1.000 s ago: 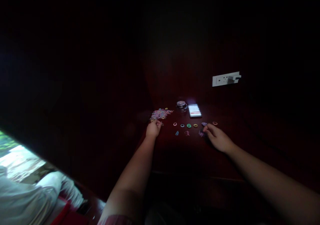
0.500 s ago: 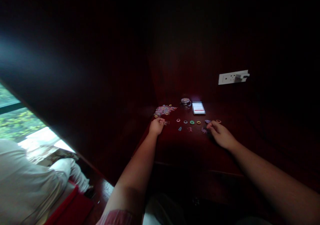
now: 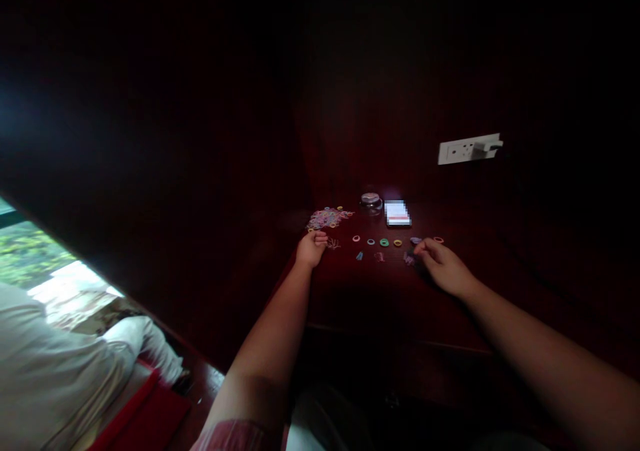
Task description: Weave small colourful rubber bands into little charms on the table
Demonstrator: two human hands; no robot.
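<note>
Thumb and forefinger of the right hand (image 3: 443, 264) come close together at the edge of a purple bunch of hair ties (image 3: 409, 259), but whether they pinch a strand I cannot tell; the left hand (image 3: 311, 249) curls its fingers just beside a pale bunch of hair ties (image 3: 333, 243), and its grip is likewise too dark to read. Small, springy loops like these could cling to a fingertip or to each other, so a lift might drag several along or mix colours. A low pass of the right hand could also nudge the purple ring (image 3: 416, 241) or the pink ring (image 3: 439, 239), both right by its fingers, out of the row of 6. Further along that row lie a yellow ring (image 3: 397, 243), a green ring (image 3: 384, 243), a blue ring (image 3: 371, 241) and a pale pink ring (image 3: 356, 238), with a blue bunch (image 3: 359, 256) and a pink bunch (image 3: 380, 257) on the near side. Just beyond the left hand, a loose multicoloured pile (image 3: 329, 219) could scatter if the knuckles catch it. Farther back, a round jar (image 3: 371, 202) and a lit phone (image 3: 398, 213) limit forward reach; dim light makes dark strands easy to miss.
</note>
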